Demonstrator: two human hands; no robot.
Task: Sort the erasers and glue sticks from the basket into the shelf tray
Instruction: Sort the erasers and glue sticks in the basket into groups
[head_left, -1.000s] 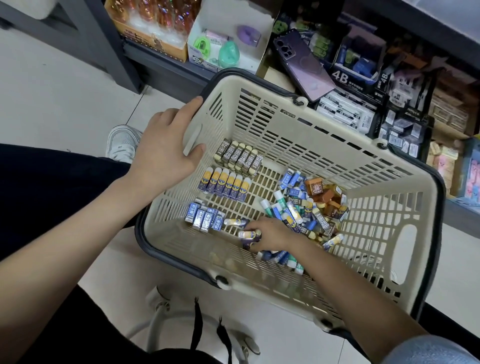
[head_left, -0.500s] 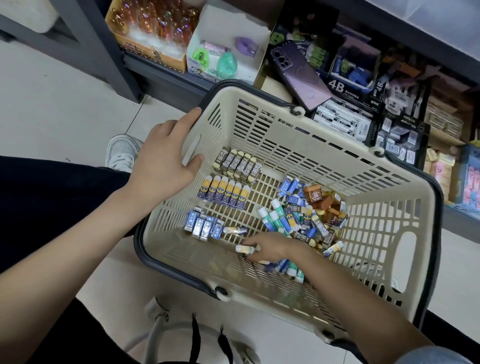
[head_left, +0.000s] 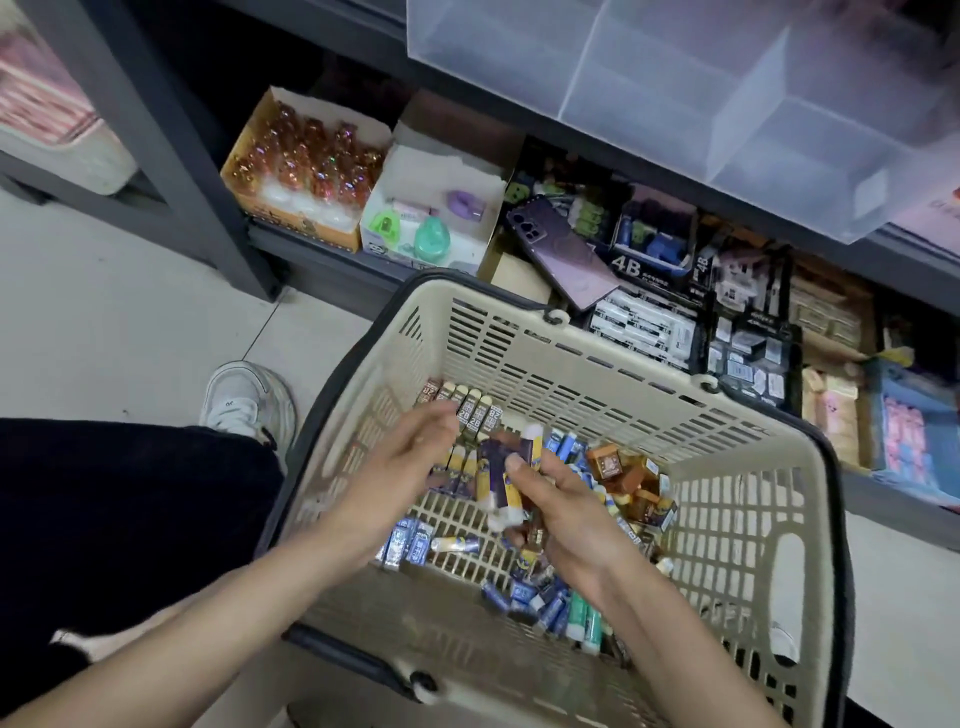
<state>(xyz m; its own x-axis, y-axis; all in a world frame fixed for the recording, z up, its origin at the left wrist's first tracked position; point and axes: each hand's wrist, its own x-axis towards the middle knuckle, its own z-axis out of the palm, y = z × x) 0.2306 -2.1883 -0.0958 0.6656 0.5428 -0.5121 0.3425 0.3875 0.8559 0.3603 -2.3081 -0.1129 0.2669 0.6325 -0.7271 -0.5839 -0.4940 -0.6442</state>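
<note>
"Head view: where are the sticks (head_left: 498, 480) at this moment?" asks the first.

"A small bundle of them is in the air over the basket (head_left: 571, 332), between the two hands. The right hand (head_left: 566, 512) has them. Its grip is pinching the bundle, with the thumb pressed on it."

"How do they look?"

"Dark purple with yellow, and a pale end shows at the top and at the bottom of the bundle. They are blurred, so I cannot count them."

"Which way do they point?"

"The long axis goes nearly up and down in the picture, a little tilted. The far ends lean to the right, toward the back wall of the basket, and the near ends point toward the person."

"And the left hand (head_left: 400, 470)?"

"It is just beside the bundle, with the fingers bent. Whether its grip touches the sticks I cannot tell, because it is blurred."

"What else lies in the basket?"

"On the bottom, erasers (head_left: 470, 410) stand in a neat row by the far wall, and a loose heap lies under the right hand. The tray (head_left: 675, 78), translucent and with dividers, is on the shelf (head_left: 914, 254) above, well apart from both hands."
</note>
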